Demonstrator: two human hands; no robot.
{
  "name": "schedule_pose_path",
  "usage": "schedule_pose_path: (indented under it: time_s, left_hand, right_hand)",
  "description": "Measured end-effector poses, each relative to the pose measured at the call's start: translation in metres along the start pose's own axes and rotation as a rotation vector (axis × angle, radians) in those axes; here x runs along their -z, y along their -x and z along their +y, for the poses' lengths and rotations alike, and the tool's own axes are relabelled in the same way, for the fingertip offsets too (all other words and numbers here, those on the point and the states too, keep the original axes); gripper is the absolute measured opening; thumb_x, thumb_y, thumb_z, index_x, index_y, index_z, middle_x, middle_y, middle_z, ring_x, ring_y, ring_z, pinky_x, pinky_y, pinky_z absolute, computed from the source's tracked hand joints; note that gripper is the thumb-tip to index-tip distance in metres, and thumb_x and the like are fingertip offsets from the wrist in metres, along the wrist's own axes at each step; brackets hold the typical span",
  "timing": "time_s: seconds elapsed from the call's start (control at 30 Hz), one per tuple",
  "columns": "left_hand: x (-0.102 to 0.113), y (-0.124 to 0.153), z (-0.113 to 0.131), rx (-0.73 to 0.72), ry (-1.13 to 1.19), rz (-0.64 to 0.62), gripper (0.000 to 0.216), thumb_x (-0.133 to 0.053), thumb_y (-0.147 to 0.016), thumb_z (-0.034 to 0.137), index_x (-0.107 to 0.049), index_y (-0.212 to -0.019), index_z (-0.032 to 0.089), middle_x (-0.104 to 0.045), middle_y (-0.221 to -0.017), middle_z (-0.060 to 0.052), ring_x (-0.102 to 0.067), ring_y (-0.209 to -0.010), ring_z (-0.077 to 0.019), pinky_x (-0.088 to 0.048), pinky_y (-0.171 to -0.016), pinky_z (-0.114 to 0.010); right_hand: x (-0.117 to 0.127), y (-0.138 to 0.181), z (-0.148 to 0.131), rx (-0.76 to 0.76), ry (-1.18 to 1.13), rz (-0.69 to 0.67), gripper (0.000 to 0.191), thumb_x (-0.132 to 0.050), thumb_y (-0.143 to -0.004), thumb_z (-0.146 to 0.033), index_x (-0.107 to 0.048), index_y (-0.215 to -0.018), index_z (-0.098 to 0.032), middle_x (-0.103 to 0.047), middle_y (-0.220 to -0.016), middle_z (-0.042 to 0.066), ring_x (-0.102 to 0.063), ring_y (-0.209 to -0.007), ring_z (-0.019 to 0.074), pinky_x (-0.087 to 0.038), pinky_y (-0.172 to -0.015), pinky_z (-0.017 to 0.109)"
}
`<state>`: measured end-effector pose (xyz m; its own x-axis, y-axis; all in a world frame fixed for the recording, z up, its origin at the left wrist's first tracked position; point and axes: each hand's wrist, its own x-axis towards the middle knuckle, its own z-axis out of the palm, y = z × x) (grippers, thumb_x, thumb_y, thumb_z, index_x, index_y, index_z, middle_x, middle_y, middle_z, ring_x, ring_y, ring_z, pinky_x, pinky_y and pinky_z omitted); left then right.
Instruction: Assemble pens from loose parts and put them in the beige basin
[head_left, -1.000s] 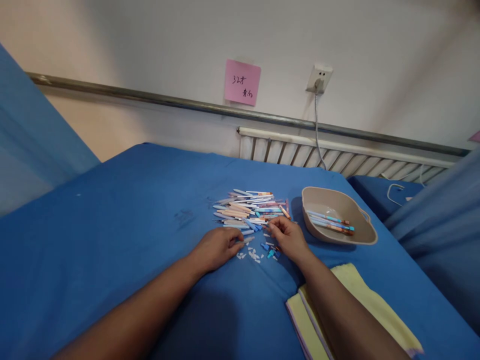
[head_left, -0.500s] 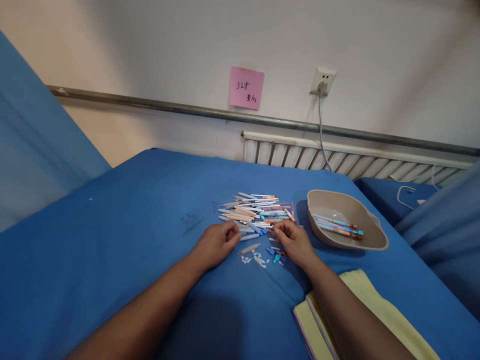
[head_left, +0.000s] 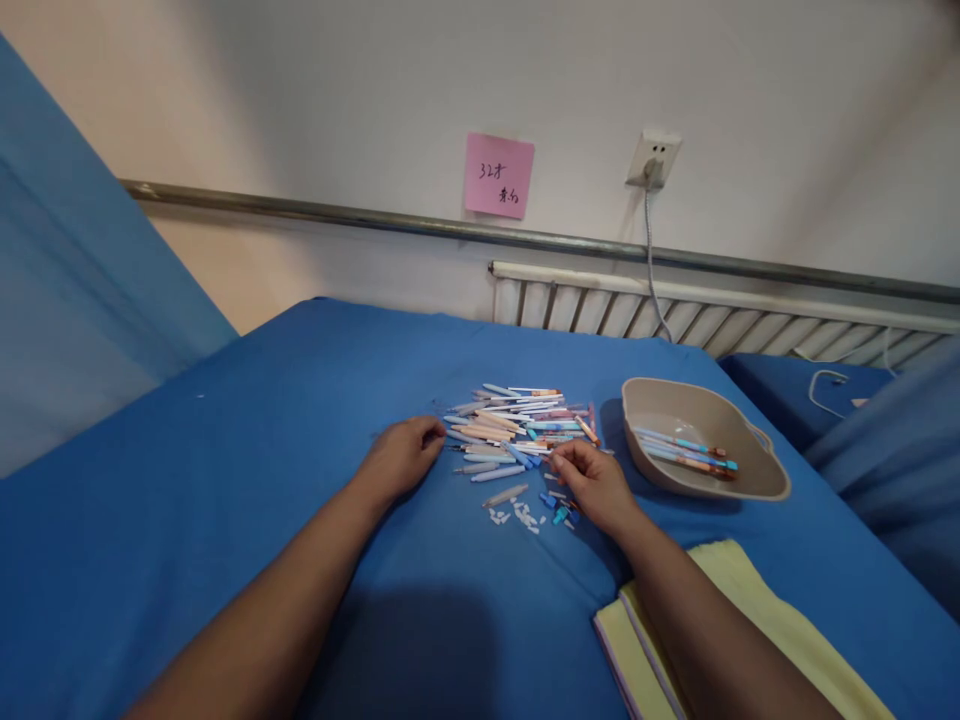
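Observation:
A pile of pen barrels and pen parts (head_left: 499, 425) in white, grey, peach, blue and pink lies on the blue cloth. My left hand (head_left: 405, 457) is at the pile's left end, fingers curled together; whatever they hold is hidden. At the pile's lower right, my right hand (head_left: 592, 482) pinches thumb and forefinger together by the end of a slim white pen part; what sits between them is too small to tell. A lone grey pen barrel (head_left: 505, 496) lies in front of the pile, beside small white pieces (head_left: 527, 516) and blue and teal pieces (head_left: 560, 512).
A beige basin (head_left: 757, 470) to the right holds several pens (head_left: 682, 450). Under my right forearm lies a folded yellow towel (head_left: 739, 580). Behind the blue-covered bed (head_left: 360, 350) are a radiator (head_left: 600, 300), a metal rail (head_left: 375, 221) and a plugged-in cord (head_left: 650, 240).
My left hand has moved left, from the pile's front to its left end, uncovering a grey pen barrel. My right hand stays at the lower right, still pinched. The view has shifted slightly.

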<state>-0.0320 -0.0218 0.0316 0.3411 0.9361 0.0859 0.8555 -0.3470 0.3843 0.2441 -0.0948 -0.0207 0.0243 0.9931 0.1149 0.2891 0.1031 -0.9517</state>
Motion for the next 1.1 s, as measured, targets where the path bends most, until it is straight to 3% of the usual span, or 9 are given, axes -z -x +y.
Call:
schedule_pose_path:
  time_s: [0.2,0.73,0.83,0.93,1.0,1.1]
  left_hand:
    - [0.003,0.008,0.013,-0.118,0.025,-0.111,0.019,-0.047,-0.080,0.030,-0.064,-0.083,0.021,-0.065,-0.074,-0.001,-0.057,-0.066,-0.0160,-0.038,-0.059,-0.025]
    - [-0.008,0.020,0.032,-0.207,0.138,-0.227,0.015,-0.052,-0.079,0.027,-0.061,-0.089,0.021,-0.062,-0.084,-0.002,-0.056,-0.076,-0.0176,-0.041,-0.068,-0.027]
    - [-0.008,0.020,0.033,-0.231,0.106,-0.187,0.016,-0.049,-0.082,0.029,-0.060,-0.090,0.021,-0.062,-0.086,-0.004,-0.056,-0.080,-0.0191,-0.042,-0.072,-0.029]
    - [-0.009,0.019,0.034,-0.299,0.073,-0.109,0.023,-0.046,-0.084,0.027,-0.059,-0.103,0.021,-0.061,-0.100,-0.006,-0.054,-0.096,-0.0211,-0.041,-0.085,-0.032]
    - [-0.012,0.019,0.035,-0.326,0.057,-0.094,0.030,-0.046,-0.085,0.026,-0.055,-0.113,0.021,-0.059,-0.109,-0.007,-0.052,-0.103,-0.0215,-0.038,-0.091,-0.033]
    - [-0.015,0.019,0.036,-0.326,0.040,-0.132,0.032,-0.045,-0.085,0.026,-0.056,-0.115,0.022,-0.060,-0.105,-0.007,-0.053,-0.100,-0.0216,-0.039,-0.091,-0.033]
  right_hand:
    - [0.000,0.001,-0.002,-0.002,0.020,-0.006,0.019,-0.052,-0.081,-0.037,-0.059,-0.081,-0.019,-0.059,-0.069,0.000,-0.051,-0.060,0.0130,-0.041,-0.056,0.023]
    - [-0.003,0.003,-0.008,0.022,0.069,-0.045,0.018,-0.049,-0.083,-0.035,-0.059,-0.081,-0.019,-0.059,-0.068,0.000,-0.053,-0.060,0.0133,-0.044,-0.056,0.024]
    - [-0.001,0.003,-0.013,0.204,0.275,-0.029,0.019,-0.048,-0.085,-0.027,-0.062,-0.096,-0.020,-0.065,-0.091,0.005,-0.059,-0.084,0.0173,-0.046,-0.077,0.031]
    - [-0.002,0.002,-0.019,0.370,0.477,-0.084,0.035,-0.048,-0.086,-0.022,-0.055,-0.120,-0.023,-0.058,-0.121,0.007,-0.048,-0.114,0.0209,-0.035,-0.098,0.039]
    - [-0.004,0.002,-0.021,0.399,0.569,-0.144,0.041,-0.048,-0.086,-0.021,-0.049,-0.127,-0.023,-0.054,-0.128,0.007,-0.043,-0.121,0.0220,-0.030,-0.101,0.042]
    - [-0.007,0.003,-0.024,0.401,0.633,-0.207,0.038,-0.049,-0.086,-0.020,-0.052,-0.124,-0.025,-0.057,-0.125,0.006,-0.040,-0.124,0.0223,-0.027,-0.102,0.043]
